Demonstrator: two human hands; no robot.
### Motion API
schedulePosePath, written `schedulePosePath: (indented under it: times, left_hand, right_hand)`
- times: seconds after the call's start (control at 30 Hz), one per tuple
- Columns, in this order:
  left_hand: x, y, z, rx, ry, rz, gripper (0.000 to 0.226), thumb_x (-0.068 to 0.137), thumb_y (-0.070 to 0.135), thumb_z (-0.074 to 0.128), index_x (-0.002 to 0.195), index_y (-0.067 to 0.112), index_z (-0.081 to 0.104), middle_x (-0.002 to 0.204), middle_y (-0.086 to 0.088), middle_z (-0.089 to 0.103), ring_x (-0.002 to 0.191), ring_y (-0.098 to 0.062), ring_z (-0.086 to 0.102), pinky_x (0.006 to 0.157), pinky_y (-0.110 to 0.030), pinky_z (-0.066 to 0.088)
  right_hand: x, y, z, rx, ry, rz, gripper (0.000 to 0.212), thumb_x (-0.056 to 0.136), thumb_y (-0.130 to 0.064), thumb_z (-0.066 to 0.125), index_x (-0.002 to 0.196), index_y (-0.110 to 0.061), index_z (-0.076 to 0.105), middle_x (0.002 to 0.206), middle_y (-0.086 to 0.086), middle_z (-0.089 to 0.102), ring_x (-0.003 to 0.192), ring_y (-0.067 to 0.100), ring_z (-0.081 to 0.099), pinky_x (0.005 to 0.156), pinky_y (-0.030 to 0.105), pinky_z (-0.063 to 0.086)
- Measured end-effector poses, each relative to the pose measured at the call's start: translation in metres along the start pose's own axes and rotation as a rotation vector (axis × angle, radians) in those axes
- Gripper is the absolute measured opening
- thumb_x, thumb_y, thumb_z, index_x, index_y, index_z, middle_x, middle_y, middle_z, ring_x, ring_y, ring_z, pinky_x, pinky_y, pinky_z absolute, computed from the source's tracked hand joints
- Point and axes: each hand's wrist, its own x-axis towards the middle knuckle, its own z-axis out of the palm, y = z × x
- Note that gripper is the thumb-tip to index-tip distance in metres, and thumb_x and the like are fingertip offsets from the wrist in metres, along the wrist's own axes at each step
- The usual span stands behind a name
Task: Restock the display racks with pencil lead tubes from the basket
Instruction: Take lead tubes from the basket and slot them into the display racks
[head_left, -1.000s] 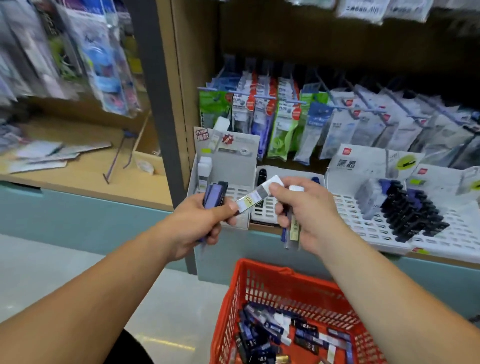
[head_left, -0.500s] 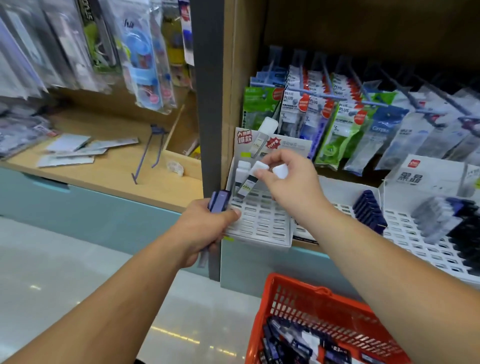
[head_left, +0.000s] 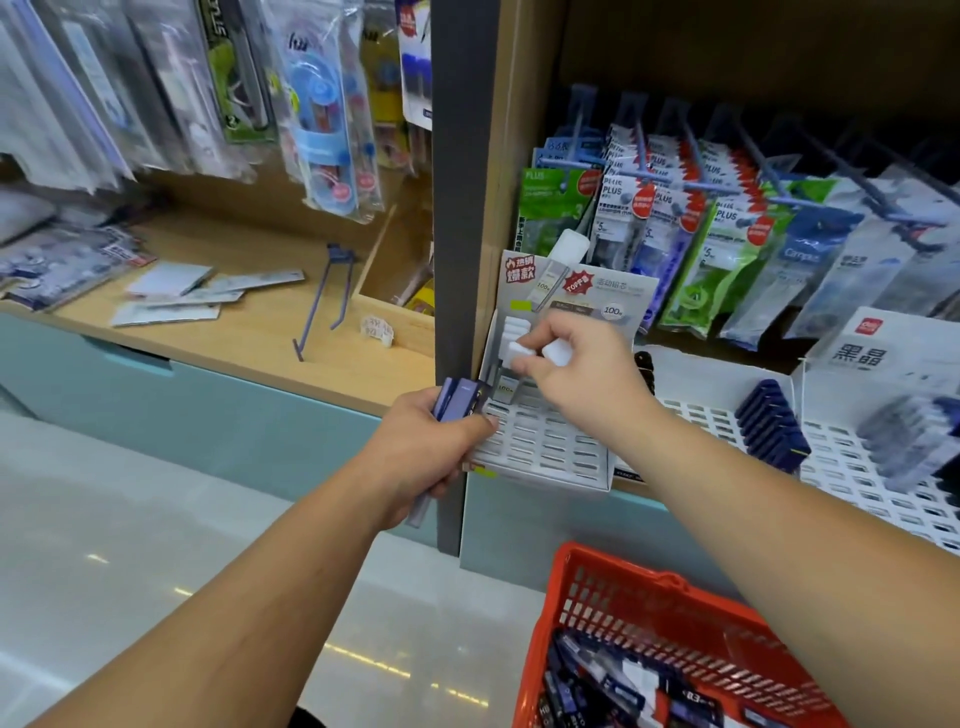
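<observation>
Nearest, the red basket (head_left: 613, 564) sits at the lower right, with dark pencil lead tubes (head_left: 613, 691) heaped inside. Past it, the left hand (head_left: 431, 452) grips a bunch of purple lead tubes (head_left: 460, 399) at the front-left corner of the white slotted display rack (head_left: 545, 447). The right hand (head_left: 587, 379) pinches white-capped tubes (head_left: 522, 353) at the rack's back-left corner, just beside others standing there. Farthest back, correction tape packets (head_left: 649, 208) hang on hooks.
</observation>
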Motion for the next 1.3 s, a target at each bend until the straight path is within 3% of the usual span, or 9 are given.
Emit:
schedulePosePath:
  times: [0.13,0.27,0.37,0.43,0.5,0.7,0.9,1.03,1.3]
  left_hand:
    - [-0.001,0.002,0.000,-0.008,0.020,0.013,0.014,0.093,0.023,0.076,0.095,0.017,0.064,0.065,-0.004,0.055,0.050,-0.014,0.043,0.044,-0.026,0.038]
    - [-0.002,0.004,0.002,-0.010,0.042,0.015,0.016,0.092,0.023,0.077,0.096,0.015,0.063,0.068,-0.006,0.053,0.050,-0.014,0.042,0.043,-0.026,0.037]
    - [-0.006,0.007,0.004,0.004,0.056,0.047,0.016,0.090,0.022,0.079,0.094,0.014,0.065,0.066,-0.002,0.056,0.049,-0.013,0.045,0.045,-0.025,0.040]
    - [-0.010,0.010,0.007,0.015,0.049,0.095,0.018,0.088,0.025,0.082,0.088,0.016,0.066,0.061,0.005,0.056,0.046,-0.007,0.048,0.047,-0.021,0.044]
    - [-0.014,0.013,0.013,0.034,0.032,0.139,0.024,0.085,0.032,0.084,0.088,0.016,0.066,0.065,0.002,0.053,0.052,-0.011,0.049,0.051,-0.023,0.047]
    - [-0.023,0.018,0.033,-0.017,-0.071,0.200,0.027,0.079,0.034,0.089,0.094,0.021,0.072,0.062,0.008,0.056,0.054,-0.011,0.047,0.051,-0.028,0.046]
    - [-0.019,0.024,0.030,-0.089,0.083,0.198,0.029,0.080,0.022,0.089,0.098,0.013,0.068,0.066,0.001,0.061,0.054,-0.014,0.047,0.051,-0.029,0.047]
    - [-0.019,0.023,0.019,-0.138,0.066,0.183,0.024,0.090,0.030,0.079,0.096,0.010,0.067,0.067,-0.002,0.065,0.056,-0.017,0.046,0.050,-0.028,0.044]
    - [-0.016,0.011,-0.001,-0.059,0.097,0.081,0.026,0.094,0.032,0.075,0.095,0.009,0.064,0.070,-0.008,0.065,0.057,-0.018,0.047,0.050,-0.028,0.044]
  right_hand:
    - [-0.001,0.001,0.003,-0.230,-0.012,-0.065,0.009,0.093,-0.030,0.073,0.101,-0.026,0.073,0.105,-0.005,0.072,0.101,0.021,0.064,0.087,0.037,0.054]
    - [-0.002,-0.003,0.003,-0.578,-0.095,-0.221,0.025,0.101,-0.037,0.060,0.122,-0.030,0.071,0.118,0.000,0.070,0.112,0.028,0.062,0.087,0.043,0.055]
    - [-0.003,-0.015,0.000,-0.111,-0.053,0.013,0.037,0.100,-0.024,0.058,0.136,-0.031,0.063,0.126,-0.003,0.068,0.105,0.019,0.065,0.085,0.029,0.055]
    - [-0.005,-0.025,-0.008,0.446,-0.066,0.311,0.043,0.097,-0.004,0.049,0.135,-0.022,0.061,0.103,0.004,0.066,0.073,0.016,0.061,0.064,0.028,0.052]
    - [-0.008,-0.031,-0.018,0.786,-0.116,0.437,0.041,0.095,0.007,0.044,0.126,-0.012,0.063,0.087,0.009,0.059,0.064,0.017,0.057,0.063,0.035,0.052]
    - [-0.021,-0.026,-0.025,1.105,-0.108,0.506,0.033,0.101,0.011,0.039,0.109,-0.009,0.064,0.084,0.009,0.059,0.077,0.019,0.056,0.072,0.031,0.051]
    - [-0.023,-0.007,-0.027,0.640,-0.045,0.400,0.023,0.102,-0.004,0.056,0.117,-0.020,0.064,0.100,0.002,0.071,0.077,0.014,0.060,0.064,0.028,0.047]
    - [-0.023,-0.001,-0.031,0.790,-0.128,0.312,0.037,0.096,0.005,0.063,0.125,-0.017,0.064,0.108,0.017,0.072,0.069,0.016,0.058,0.055,0.029,0.044]
    - [-0.022,0.004,-0.022,0.606,-0.027,0.257,0.020,0.091,-0.006,0.075,0.107,-0.016,0.074,0.081,0.005,0.068,0.065,0.016,0.059,0.053,0.027,0.045]
